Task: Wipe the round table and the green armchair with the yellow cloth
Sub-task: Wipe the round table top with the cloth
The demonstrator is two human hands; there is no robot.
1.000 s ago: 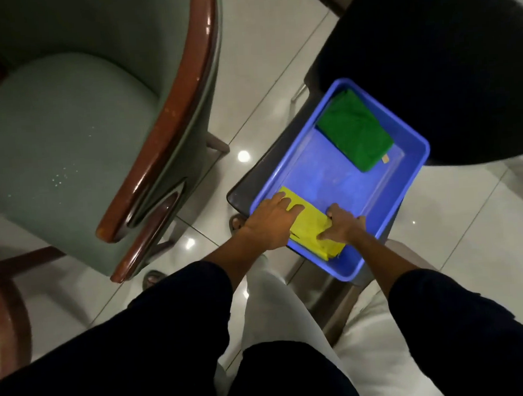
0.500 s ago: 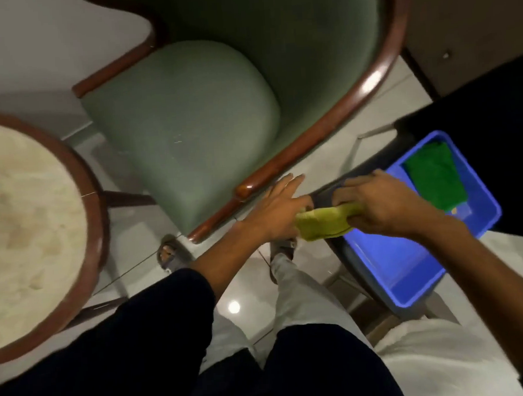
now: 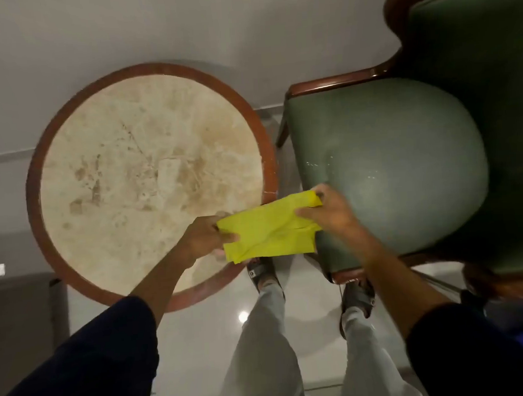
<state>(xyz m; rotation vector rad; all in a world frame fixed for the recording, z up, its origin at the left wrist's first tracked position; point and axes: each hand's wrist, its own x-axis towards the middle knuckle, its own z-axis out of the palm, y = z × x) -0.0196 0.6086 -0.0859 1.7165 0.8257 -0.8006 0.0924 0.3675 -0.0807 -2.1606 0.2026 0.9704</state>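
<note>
Armchair (image 3: 405, 164) now fills the right side, where half a second ago it sat centre, and the table (image 3: 149, 186), then cut off at the left edge, shows whole on the left. Cloth (image 3: 271, 231), bunched before, is stretched flat in the air between them, left hand (image 3: 207, 238) and right hand (image 3: 328, 212) each pinching an end. The blue tub has almost left view.

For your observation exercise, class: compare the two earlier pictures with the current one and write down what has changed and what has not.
The yellow cloth left the blue tray, where both hands pressed it. Now it is lifted and spread between the left hand and right hand, between the round table and green armchair. The view swung from the tray to the table. Both hands kept hold; neither surface shows wiping yet.
</note>
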